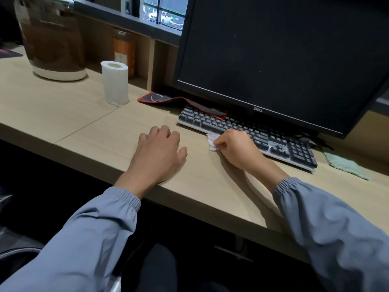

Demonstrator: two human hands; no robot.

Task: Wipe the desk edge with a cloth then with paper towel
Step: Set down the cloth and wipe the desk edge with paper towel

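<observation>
Right grip (235, 148): closed round a small wad of paper towel (211, 141), thumb and curled fingers pinching it; knuckles up, forearm trailing off toward 5 o'clock.
Left grip (160, 150): holding nothing; laid palm-down on the worktop (63, 106), fingers loosely bent, thumb spread toward 3 o'clock, wrist crossing the front edge.
Paper towel: white and crumpled, poking out at 9 o'clock of the right grip; low against the worktop surface, between the two grips, just beside the keyboard's near rim.
Cloth (347, 165): pale green, lying flat on the worktop at 3 o'clock of the right grip, well apart from it, past the keyboard's right end; touched by neither grip.
Worktop: light wood grain with a seam at 9 o'clock of the left grip; front edge slanting across from 9 o'clock down to 4 o'clock.
Paper towel roll (115, 83): white, standing upright at 11 o'clock of the left grip, well apart.
Keyboard (252, 133): dark keys in a pale frame, set at a slant beneath the monitor's lower edge.
Monitor (284, 60): black, screen dark, filling 1 to 3 o'clock.
Mouse pad (168, 100): black with red border, at 12 o'clock of the left grip, one end draped over the keyboard's far left corner.
Container (52, 43): large, brownish with a white base, blurred, at 10 o'clock.
Jar (124, 51): orange, in the cubby behind the roll.
Sleeves (336, 228): grey-blue, gathered at the cuffs.
</observation>
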